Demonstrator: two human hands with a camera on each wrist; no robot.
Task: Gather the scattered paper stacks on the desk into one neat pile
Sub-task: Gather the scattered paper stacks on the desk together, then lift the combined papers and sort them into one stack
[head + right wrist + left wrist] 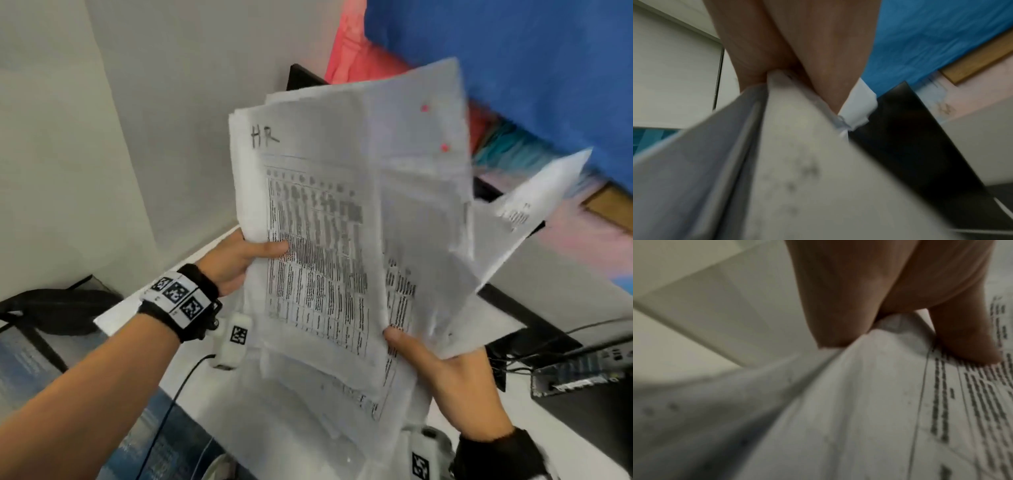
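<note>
Both hands (239,260) (455,383) grip the paper stacks (318,240) ("HR" readable only overhead).

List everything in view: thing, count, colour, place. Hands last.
paper stack: one fanned bundle, sheet count not readable, white with black printed tables, top sheet marked "HR", held up above the desk
loose sheets: count unclear, white, lying on the desk under the held bundle
desk: one, white, below the hands
blue cloth: one, blue, upper right
pink cloth: one, pink-red, behind the papers
cable: one, black, over the desk's near edge
black box with ports: one, black, right edge of the desk
black bag: one, black, far left
left hand: pinches the bundle's left edge, thumb on the front
right hand: grips the bundle's lower right, thumb on the front
</note>
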